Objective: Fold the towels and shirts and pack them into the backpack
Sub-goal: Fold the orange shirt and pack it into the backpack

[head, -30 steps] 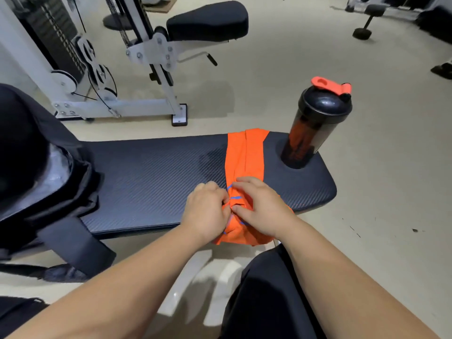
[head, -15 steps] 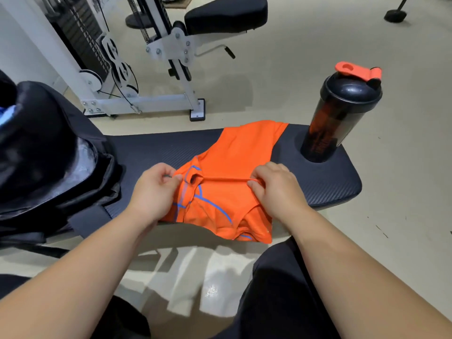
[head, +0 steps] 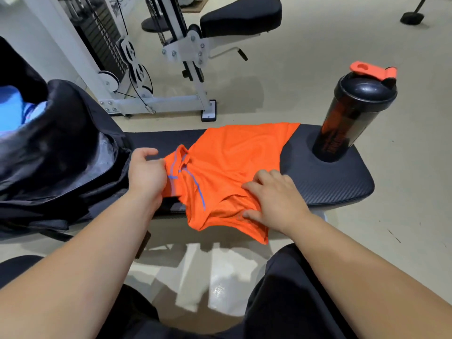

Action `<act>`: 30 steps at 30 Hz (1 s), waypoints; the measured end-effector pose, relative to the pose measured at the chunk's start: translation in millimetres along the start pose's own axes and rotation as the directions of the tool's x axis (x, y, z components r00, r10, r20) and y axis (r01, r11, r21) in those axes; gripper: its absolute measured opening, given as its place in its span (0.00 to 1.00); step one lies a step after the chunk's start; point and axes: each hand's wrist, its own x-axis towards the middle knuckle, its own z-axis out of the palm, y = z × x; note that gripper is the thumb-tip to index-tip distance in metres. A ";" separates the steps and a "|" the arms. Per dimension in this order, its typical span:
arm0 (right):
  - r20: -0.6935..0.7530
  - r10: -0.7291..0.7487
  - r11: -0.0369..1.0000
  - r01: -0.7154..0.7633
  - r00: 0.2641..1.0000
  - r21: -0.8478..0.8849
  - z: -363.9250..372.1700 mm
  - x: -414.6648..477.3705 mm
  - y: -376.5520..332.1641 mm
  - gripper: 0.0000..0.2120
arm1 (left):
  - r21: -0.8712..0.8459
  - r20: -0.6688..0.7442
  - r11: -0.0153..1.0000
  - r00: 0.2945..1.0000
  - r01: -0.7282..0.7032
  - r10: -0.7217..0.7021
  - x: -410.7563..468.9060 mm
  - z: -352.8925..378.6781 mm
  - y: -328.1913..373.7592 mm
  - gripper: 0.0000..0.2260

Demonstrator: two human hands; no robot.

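- Compared with half a second ago, the hands are farther apart. The left hand (head: 146,174) has drawn the collar toward the backpack (head: 61,152), and the orange shirt (head: 234,162) lies spread wider across the bench (head: 330,182).
- The right hand (head: 276,199) no longer pinches a fold. It now rests on the shirt's near corner with fingers spread and slightly bent, pressing the cloth down.
- The left hand grips the shirt at its collar edge. The thumb is raised and the fingers are curled into the fabric.
- The bench pad is black with a fine woven, carbon-like texture and rounded corners.
- A dark translucent shaker bottle (head: 349,118) with a black lid and an orange flip cap stands upright at the bench's far right end, just beside the shirt.
- The backpack is soft black fabric with a slight sheen. It slumps at the left end of the bench with its top open, and a blue cloth (head: 12,108) shows inside.
- A white steel weight machine (head: 156,57) stands on the pale floor behind.
- The shirt is a thin, matte mesh knit in bright orange with narrow blue piping around the collar and placket. It wrinkles under the right hand, and its near edge hangs over the front of the bench.
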 end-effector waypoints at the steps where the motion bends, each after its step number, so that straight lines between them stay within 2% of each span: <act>1: 0.008 -0.012 1.000 0.012 1.000 0.014 -0.6 -1.0 1.1 0.34 | 0.242 -0.023 0.958 0.987 -0.152 0.162 3.1 -5.3 -6.5 0.13; 2: 0.011 -0.018 0.999 0.017 1.000 0.040 -1.5 -2.5 2.4 0.34 | 0.436 0.023 0.845 0.943 -0.309 0.333 3.3 -10.0 -12.0 0.14; 3: 0.008 -0.014 0.997 0.014 1.000 0.073 -2.6 -3.9 4.3 0.33 | 0.550 0.123 0.693 0.866 -0.466 0.484 0.7 -12.4 -16.3 0.15; 4: 0.000 0.001 0.993 -0.001 1.000 0.115 -3.6 -5.1 7.1 0.33 | 0.581 0.268 0.540 0.769 -0.609 0.580 -6.2 -12.2 -18.9 0.17; 5: -0.007 0.026 0.987 -0.024 1.000 0.161 -4.4 -6.1 10.6 0.32 | 0.539 0.441 0.409 0.660 -0.737 0.608 -13.5 -9.8 -22.8 0.19; 6: -0.010 0.051 0.978 -0.048 0.999 0.203 -4.7 -6.6 14.4 0.30 | 0.460 0.617 0.305 0.547 -0.834 0.566 -23.4 -5.8 -26.9 0.23; 7: -0.008 0.071 0.971 -0.067 0.997 0.231 -4.7 -6.9 17.8 0.28 | 0.395 0.755 0.222 0.453 -0.892 0.474 -32.5 -1.0 -32.4 0.28; 8: 0.004 0.085 0.966 -0.083 0.996 0.244 -4.5 -7.3 20.3 0.26 | 0.371 0.842 0.147 0.399 -0.917 0.362 -40.1 3.0 -38.8 0.34; 9: 0.022 0.095 0.964 -0.098 0.995 0.248 -4.5 -7.7 21.4 0.24 | 0.393 0.878 0.083 0.400 -0.916 0.264 -43.1 5.7 -47.4 0.40; 10: 0.039 0.102 0.962 -0.109 0.994 0.250 -4.5 -7.8 21.4 0.23 | 0.434 0.878 0.036 0.431 -0.900 0.208 -42.3 6.5 -54.8 0.45; 11: 0.049 0.106 0.961 -0.115 0.993 0.251 -4.4 -7.7 20.8 0.23 | 0.469 0.866 0.009 0.461 -0.883 0.193 -39.1 5.9 -60.4 0.49; 13: 0.058 0.102 0.962 -0.113 0.993 0.250 -5.3 -8.0 18.3 0.24 | 0.504 0.841 -0.017 0.486 -0.864 0.240 -32.1 3.8 -67.5 0.49; 15: 0.079 0.086 0.969 -0.102 0.993 0.225 -5.8 -9.1 16.5 0.28 | 0.488 0.835 0.002 0.468 -0.873 0.290 -28.5 1.4 -69.3 0.46; 19: 0.108 0.042 0.992 -0.055 0.993 0.116 -8.4 -12.0 12.4 0.30 | 0.366 0.856 0.146 0.394 -0.919 0.336 -21.3 -12.4 -67.1 0.36; 22: 0.084 -0.062 0.997 0.058 0.995 0.051 -6.4 -10.9 1.4 0.15 | 0.325 0.790 0.125 0.341 -0.938 0.510 -21.7 -28.1 -66.6 0.19; 24: 0.067 -0.140 0.989 0.136 0.988 0.054 -3.6 -9.2 -4.8 0.10 | 0.377 0.716 0.078 0.344 -0.923 0.607 -23.9 -37.0 -64.1 0.09; 25: 0.049 -0.176 0.981 0.171 0.983 0.091 -3.3 -7.8 -7.0 0.11 | 0.436 0.677 0.067 0.376 -0.897 0.632 -24.3 -40.7 -62.5 0.08; 27: -0.006 -0.212 0.958 0.209 0.977 0.198 -6.1 2.3 -8.2 0.15 | 0.587 0.594 0.085 0.499 -0.805 0.631 -23.5 -47.0 -56.4 0.08; 28: 0.000 -0.205 0.955 0.200 0.979 0.219 -9.6 11.3 -8.1 0.21 | 0.660 0.553 0.122 0.590 -0.741 0.588 -23.4 -50.5 -51.7 0.09; 30: 0.137 -0.131 0.983 0.111 0.982 0.143 -15.0 31.5 -5.5 0.31 | 0.774 0.475 0.219 0.774 -0.594 0.419 -27.5 -58.4 -41.4 0.11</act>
